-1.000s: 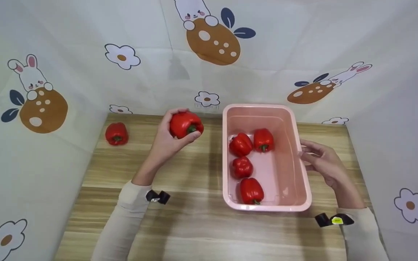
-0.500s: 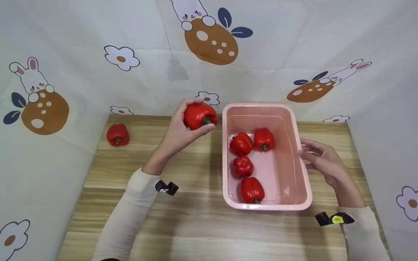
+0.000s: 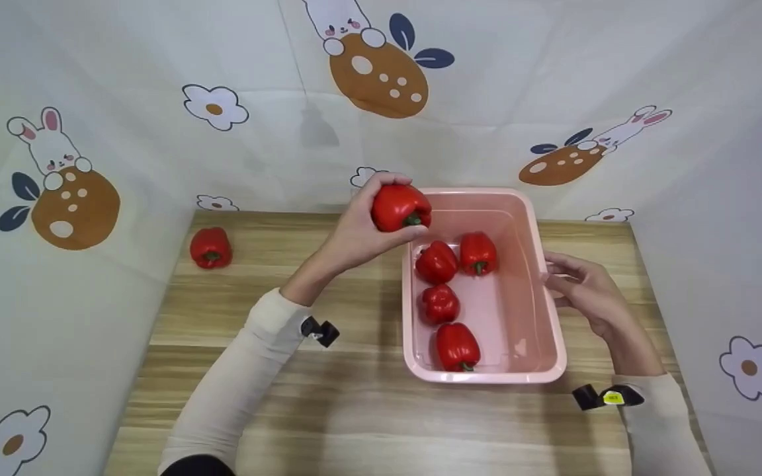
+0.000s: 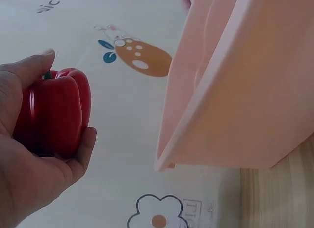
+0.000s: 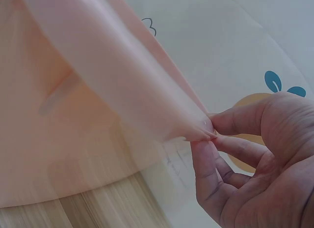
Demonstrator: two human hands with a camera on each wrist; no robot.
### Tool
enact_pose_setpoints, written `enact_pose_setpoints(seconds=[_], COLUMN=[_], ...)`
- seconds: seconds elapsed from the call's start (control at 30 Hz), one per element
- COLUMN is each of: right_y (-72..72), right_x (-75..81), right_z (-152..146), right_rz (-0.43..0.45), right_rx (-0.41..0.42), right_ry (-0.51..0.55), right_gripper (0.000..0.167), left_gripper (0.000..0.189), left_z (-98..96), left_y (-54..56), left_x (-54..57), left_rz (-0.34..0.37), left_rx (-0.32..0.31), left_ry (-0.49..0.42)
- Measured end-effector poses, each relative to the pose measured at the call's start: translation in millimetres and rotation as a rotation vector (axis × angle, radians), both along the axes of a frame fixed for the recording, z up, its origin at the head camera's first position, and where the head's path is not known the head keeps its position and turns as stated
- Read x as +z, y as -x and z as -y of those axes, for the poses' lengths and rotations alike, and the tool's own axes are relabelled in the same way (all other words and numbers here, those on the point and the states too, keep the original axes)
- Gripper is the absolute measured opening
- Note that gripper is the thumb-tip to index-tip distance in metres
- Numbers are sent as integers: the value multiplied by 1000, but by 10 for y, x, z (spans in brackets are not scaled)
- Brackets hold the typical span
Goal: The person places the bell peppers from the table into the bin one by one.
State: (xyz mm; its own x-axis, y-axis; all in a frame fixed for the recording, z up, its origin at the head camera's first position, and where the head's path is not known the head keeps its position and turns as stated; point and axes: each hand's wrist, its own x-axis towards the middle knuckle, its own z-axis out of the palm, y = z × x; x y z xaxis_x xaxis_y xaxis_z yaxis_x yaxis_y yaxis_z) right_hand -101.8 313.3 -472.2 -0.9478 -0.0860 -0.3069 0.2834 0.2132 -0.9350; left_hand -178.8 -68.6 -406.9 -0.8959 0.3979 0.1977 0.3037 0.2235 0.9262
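My left hand (image 3: pixel 361 231) grips a red bell pepper (image 3: pixel 399 209) with a green stem, held up over the far left rim of a pink plastic bin (image 3: pixel 530 311). In the left wrist view, thumb and fingers curl round that bell pepper (image 4: pixel 54 112), apart from the bin's outer wall (image 4: pixel 245 105). My right hand (image 3: pixel 586 291) pinches the bin's right rim between thumb and fingers; the right wrist view shows this hand (image 5: pixel 250 164) at the rim's edge. Inside the bin, several red bell peppers (image 3: pixel 458 347) lie mostly along its left side.
One more red bell pepper (image 3: pixel 211 248) sits on the wooden table (image 3: pixel 275 423) at the far left corner. A pale cloth (image 3: pixel 255 158) printed with rabbits and flowers walls in the back and both sides.
My left hand has carried its bell pepper rightward, from above the table to over the bin's left rim. The right hand stays at the bin's right rim, and the bin has hardly moved.
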Motion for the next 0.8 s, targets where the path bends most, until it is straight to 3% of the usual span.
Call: enact_pose_setpoints(seconds=[0.37, 0.6, 0.8], right_y=[0, -4, 8], right_x=[19, 20, 0], right_z=[-3, -29, 9], right_rz=[6, 2, 5], right_rx=[3, -12, -2], right_ry=[-17, -15, 2], right_gripper=[58, 60, 58], left_gripper=[69, 66, 63], left_z=[-315, -472, -526], left_y=[13, 18, 4], left_x=[102, 210, 224], left_rz=[-39, -132, -245], left_rx=[-112, -195, -260], left_ry=[173, 398, 588])
